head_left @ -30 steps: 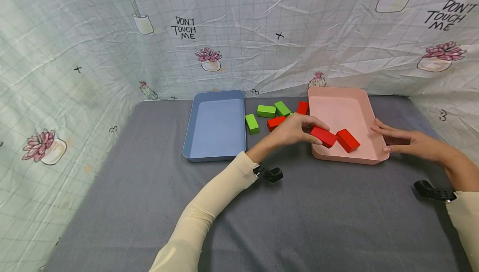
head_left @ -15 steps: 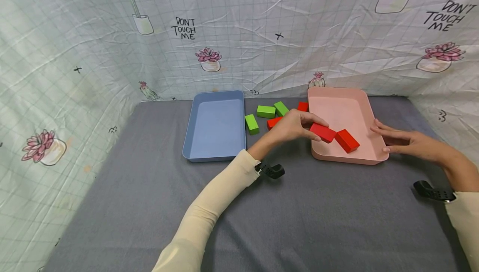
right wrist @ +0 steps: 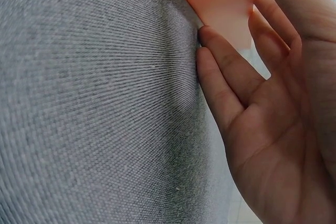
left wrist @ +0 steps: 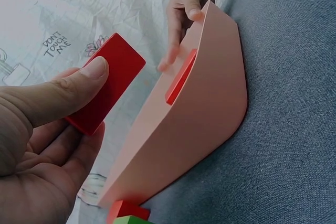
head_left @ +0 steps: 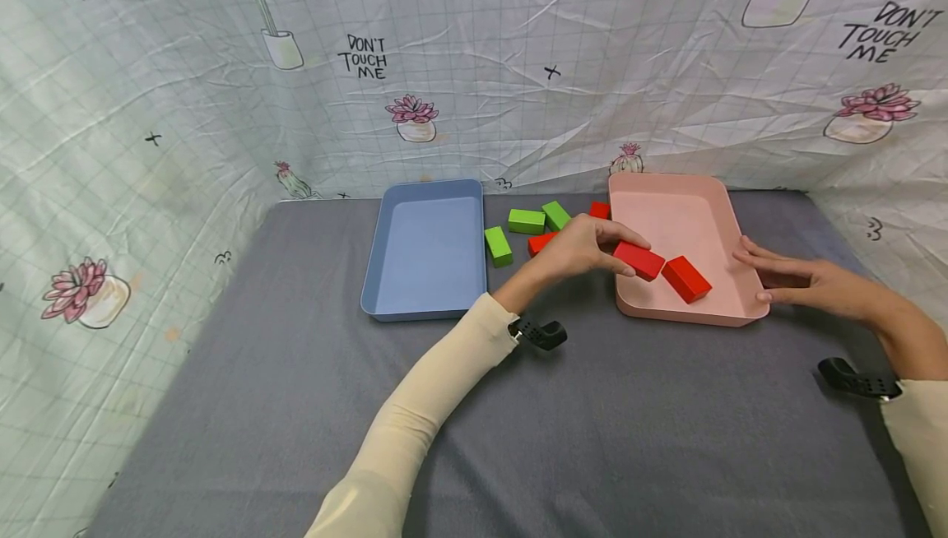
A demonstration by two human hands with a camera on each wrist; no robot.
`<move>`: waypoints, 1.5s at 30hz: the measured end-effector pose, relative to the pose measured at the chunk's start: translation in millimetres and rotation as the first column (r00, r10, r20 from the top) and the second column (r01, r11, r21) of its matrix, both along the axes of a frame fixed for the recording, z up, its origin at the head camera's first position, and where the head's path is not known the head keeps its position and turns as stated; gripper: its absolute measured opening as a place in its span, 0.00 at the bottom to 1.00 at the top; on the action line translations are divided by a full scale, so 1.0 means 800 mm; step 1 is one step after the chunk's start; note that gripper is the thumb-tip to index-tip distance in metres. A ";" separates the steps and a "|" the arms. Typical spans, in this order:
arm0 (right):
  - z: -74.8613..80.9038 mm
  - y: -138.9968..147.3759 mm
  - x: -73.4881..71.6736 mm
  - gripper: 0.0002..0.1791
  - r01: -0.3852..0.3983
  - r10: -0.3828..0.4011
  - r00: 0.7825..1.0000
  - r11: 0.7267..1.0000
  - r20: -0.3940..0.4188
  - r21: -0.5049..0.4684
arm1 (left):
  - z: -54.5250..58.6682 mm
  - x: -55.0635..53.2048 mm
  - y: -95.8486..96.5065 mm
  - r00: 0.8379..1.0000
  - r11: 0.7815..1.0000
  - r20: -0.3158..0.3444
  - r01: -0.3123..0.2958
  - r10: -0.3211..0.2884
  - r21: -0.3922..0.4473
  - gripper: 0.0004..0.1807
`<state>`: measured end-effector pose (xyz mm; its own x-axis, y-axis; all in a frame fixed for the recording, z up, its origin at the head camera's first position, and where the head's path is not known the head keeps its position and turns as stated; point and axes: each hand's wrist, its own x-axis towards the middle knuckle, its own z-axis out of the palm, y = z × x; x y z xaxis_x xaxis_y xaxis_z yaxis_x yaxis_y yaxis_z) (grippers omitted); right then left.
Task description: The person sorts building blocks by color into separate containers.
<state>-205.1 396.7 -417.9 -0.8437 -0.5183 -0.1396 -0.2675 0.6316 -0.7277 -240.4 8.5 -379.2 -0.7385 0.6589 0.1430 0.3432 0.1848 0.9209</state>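
Note:
My left hand (head_left: 578,252) pinches a red block (head_left: 639,262) between thumb and fingers, above the left side of a pink tray (head_left: 670,209). In the left wrist view the held red block (left wrist: 113,82) is tilted and apart from the tray wall (left wrist: 178,114). A second red block (head_left: 687,279) lies inside the pink tray near its front. My right hand (head_left: 822,279) touches the tray's right wall with fairly straight fingers. In the right wrist view, that hand (right wrist: 273,114) has its fingertips against the tray's outer side and low by the cloth.
A blue tray (head_left: 425,246) stands to the left. Between the trays lie several loose blocks, among them a green block (head_left: 527,221), another green block (head_left: 499,246) and a red block (head_left: 541,243) partly behind my left hand. Patterned fabric (head_left: 474,69) hangs behind the grey cloth (head_left: 592,423).
My left hand has moved slightly up and left in the head view, with the red block still in its fingers. The right hand and both trays look unmoved.

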 end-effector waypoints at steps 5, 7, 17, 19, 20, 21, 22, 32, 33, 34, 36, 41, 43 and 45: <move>0.001 0.000 0.001 0.38 0.003 -0.003 1.000 1.000 0.008 -0.002 | -0.001 -0.003 0.002 1.000 1.000 -0.017 -0.007 0.006 -0.025 0.21; 0.001 0.000 0.001 0.38 0.007 -0.007 1.000 1.000 0.007 0.002 | -0.001 -0.004 0.002 1.000 0.999 -0.013 -0.012 0.011 -0.045 0.21; 0.001 -0.001 0.001 0.38 0.000 0.000 1.000 1.000 0.000 -0.001 | -0.005 -0.009 0.006 0.999 0.997 -0.019 -0.027 0.026 -0.076 0.21; 0.001 0.000 0.000 0.38 -0.001 0.001 1.000 1.000 -0.008 0.007 | -0.006 -0.010 0.007 0.999 0.996 -0.025 -0.027 0.025 -0.083 0.21; 0.001 0.000 0.000 0.38 0.000 0.000 1.000 1.000 -0.014 0.012 | -0.007 -0.010 0.007 0.999 0.996 -0.024 -0.024 0.022 -0.084 0.21; 0.001 0.000 0.000 0.38 0.000 0.000 1.000 1.000 -0.019 0.018 | -0.007 -0.011 0.008 0.999 0.996 -0.026 -0.021 0.019 -0.086 0.21; 0.001 0.000 0.000 0.38 0.001 0.000 1.000 1.000 -0.024 0.022 | -0.007 -0.011 0.008 1.000 0.996 -0.026 -0.018 0.016 -0.088 0.21; -0.001 0.001 0.001 0.38 0.008 -0.008 1.000 1.000 -0.007 0.009 | -0.005 -0.015 0.014 0.998 0.989 -0.062 -0.010 0.001 -0.145 0.21; -0.001 0.001 0.001 0.38 0.010 -0.010 1.000 1.000 -0.002 0.008 | -0.005 -0.016 0.015 0.998 0.988 -0.066 -0.011 0.001 -0.155 0.21; -0.001 0.001 0.001 0.38 0.011 -0.011 1.000 1.000 0.001 0.009 | -0.005 -0.017 0.015 0.998 0.986 -0.070 -0.013 0.001 -0.165 0.21; -0.001 0.001 0.001 0.38 0.013 -0.013 1.000 1.000 0.001 0.011 | -0.005 -0.019 0.017 0.997 0.984 -0.077 -0.013 -0.001 -0.180 0.21; 0.000 0.002 0.001 0.38 0.022 -0.022 1.000 1.000 0.013 0.008 | -0.008 -0.025 0.021 0.997 0.980 -0.075 -0.008 -0.007 -0.197 0.21; 0.000 0.002 0.001 0.38 0.029 -0.030 0.999 1.000 0.028 0.006 | -0.009 -0.027 0.022 0.998 0.979 -0.068 -0.007 -0.007 -0.201 0.21; 0.001 0.002 0.001 0.38 0.037 -0.037 0.998 0.999 0.043 0.004 | -0.009 -0.027 0.023 0.997 0.977 -0.072 -0.008 -0.008 -0.214 0.21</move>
<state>-204.6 398.1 -417.3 -0.8553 -0.4864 -0.1783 -0.2123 0.6430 -0.7358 -262.2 27.2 -386.5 -0.7312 0.6802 0.0518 0.4076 0.3748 0.8327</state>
